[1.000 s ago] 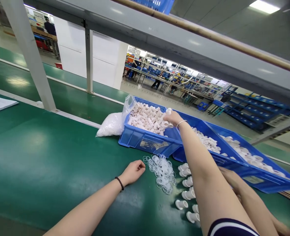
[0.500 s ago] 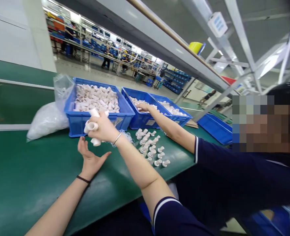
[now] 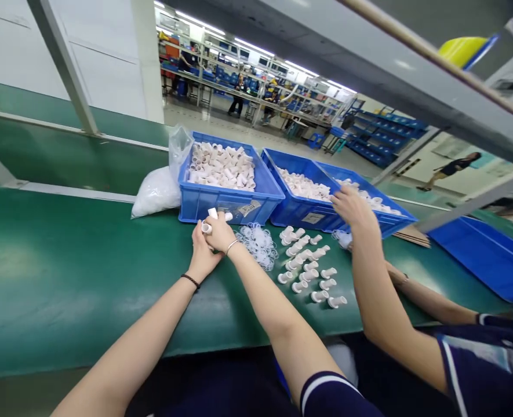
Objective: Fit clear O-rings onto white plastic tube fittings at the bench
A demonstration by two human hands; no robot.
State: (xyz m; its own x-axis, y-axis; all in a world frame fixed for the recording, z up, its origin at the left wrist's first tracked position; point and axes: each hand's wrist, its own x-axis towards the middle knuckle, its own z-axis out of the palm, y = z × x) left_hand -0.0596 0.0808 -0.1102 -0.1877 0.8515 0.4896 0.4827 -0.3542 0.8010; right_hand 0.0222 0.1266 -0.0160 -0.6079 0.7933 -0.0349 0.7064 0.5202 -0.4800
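My right hand is closed around several white plastic pipe fittings, whose ends stick out past the fingers. Against it from the lower left, my left hand curls its fingers round the same bunch; the fingertips are partly hidden. Both hands are just above the green table, in front of a blue bin heaped with white fittings. Close to my right wrist lies a pile of thin clear rings. Farther right, several flanged white fittings stand in loose rows.
Two more blue bins of white parts stand to the right. A co-worker's hand is over them, the other arm low at the table. A plastic bag sits left; a blue tray lies far right.
My right hand has come down with the fittings to meet my left hand, which has closed in on them. The co-worker's hand has lifted from the middle bin. The view has swung left.
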